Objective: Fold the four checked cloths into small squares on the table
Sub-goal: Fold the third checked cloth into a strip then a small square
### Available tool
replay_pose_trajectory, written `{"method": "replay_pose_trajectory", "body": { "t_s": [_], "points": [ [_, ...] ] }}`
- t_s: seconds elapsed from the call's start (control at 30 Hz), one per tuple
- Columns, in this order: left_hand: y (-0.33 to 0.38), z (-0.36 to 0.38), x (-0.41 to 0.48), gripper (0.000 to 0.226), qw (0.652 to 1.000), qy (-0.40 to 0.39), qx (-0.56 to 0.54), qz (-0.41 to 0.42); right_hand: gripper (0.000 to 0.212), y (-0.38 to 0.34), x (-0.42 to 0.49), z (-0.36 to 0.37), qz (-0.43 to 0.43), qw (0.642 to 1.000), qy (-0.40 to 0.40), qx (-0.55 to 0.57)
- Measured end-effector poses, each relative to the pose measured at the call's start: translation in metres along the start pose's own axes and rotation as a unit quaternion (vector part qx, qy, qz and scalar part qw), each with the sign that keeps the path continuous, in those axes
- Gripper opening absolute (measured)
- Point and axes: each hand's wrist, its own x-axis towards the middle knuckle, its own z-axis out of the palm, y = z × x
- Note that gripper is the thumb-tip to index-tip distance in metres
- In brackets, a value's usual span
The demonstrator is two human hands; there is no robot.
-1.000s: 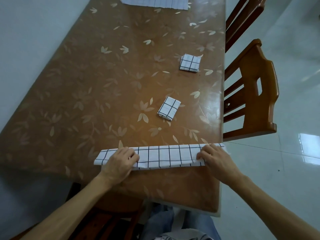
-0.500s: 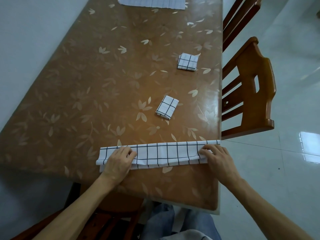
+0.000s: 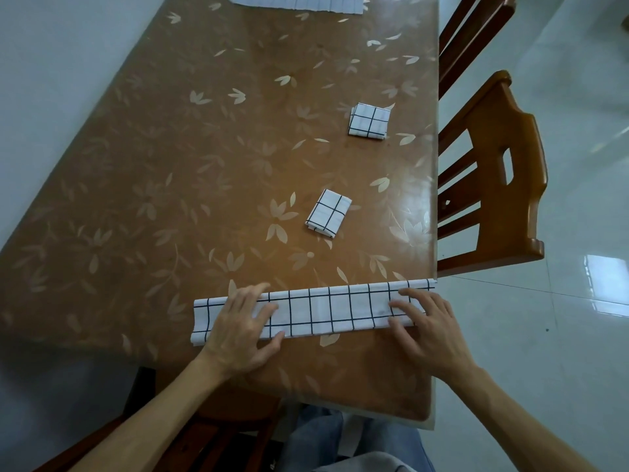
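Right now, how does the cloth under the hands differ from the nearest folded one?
The strip cloth is long and narrow; the folded cloth is a compact packet. The left hand and right hand press the strip cloth; the folded cloth lies untouched. Both are white with dark checks.

A dining corner with a leaf-patterned table, wooden chairs and a shiny pale floor.
The table (image 3: 170, 199) has a glossy brown top printed with pale leaves and runs along a plain pale wall (image 3: 51, 80) on the left. Two brown wooden chairs stand at its right side: the nearer chair (image 3: 493, 185) has a slatted back and sits close to the table edge, while the farther chair (image 3: 469, 35) is only partly in view at the top. The floor (image 3: 561, 369) is pale polished tile with thin joint lines and carries a bright rectangular reflection (image 3: 606, 277). A softer glare (image 3: 408, 206) lies on the table top near its right edge.
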Motion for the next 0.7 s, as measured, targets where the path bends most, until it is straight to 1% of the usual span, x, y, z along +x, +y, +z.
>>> {"method": "replay_pose_trajectory", "body": {
  "t_s": [0.07, 0.13, 0.17, 0.23, 0.3, 0.37, 0.5, 0.6, 0.7],
  "points": [
    [0.013, 0.007, 0.016, 0.044, 1.0, 0.025, -0.008, 0.016, 0.04, -0.025, 0.011, 0.003, -0.003, 0.999, 0.035, 0.017],
    [0.032, 0.02, 0.034, 0.046, 0.999, 0.013, -0.024, 0.035, 0.038, -0.057, 0.027, 0.016, -0.035, 0.998, 0.038, 0.024],
    [0.041, 0.029, 0.041, 0.049, 0.999, -0.005, -0.024, 0.044, 0.045, -0.074, 0.035, 0.025, -0.05, 0.998, 0.016, 0.028],
    [0.054, 0.045, 0.049, 0.057, 0.997, -0.058, -0.01, 0.043, 0.059, -0.101, 0.043, 0.046, -0.069, 0.996, -0.055, 0.023],
    [0.055, 0.056, 0.05, 0.061, 0.995, -0.1, 0.002, 0.017, 0.061, -0.109, 0.044, 0.065, -0.059, 0.993, -0.105, 0.008],
    [0.051, 0.06, 0.048, 0.062, 0.993, -0.114, 0.006, -0.008, 0.061, -0.098, 0.042, 0.072, -0.034, 0.993, -0.116, -0.003],
    [0.038, 0.054, 0.042, 0.074, 0.991, -0.116, 0.021, -0.06, 0.066, -0.059, 0.036, 0.059, -0.035, 0.99, -0.124, -0.061],
    [0.018, 0.052, 0.029, 0.079, 0.986, -0.119, 0.043, -0.108, 0.066, -0.024, 0.032, 0.042, 0.007, 0.99, -0.127, -0.064],
    [-0.005, 0.049, 0.01, 0.083, 0.976, -0.115, 0.054, -0.176, 0.064, 0.007, 0.03, 0.026, 0.021, 0.989, -0.139, -0.052]
  ]
}}
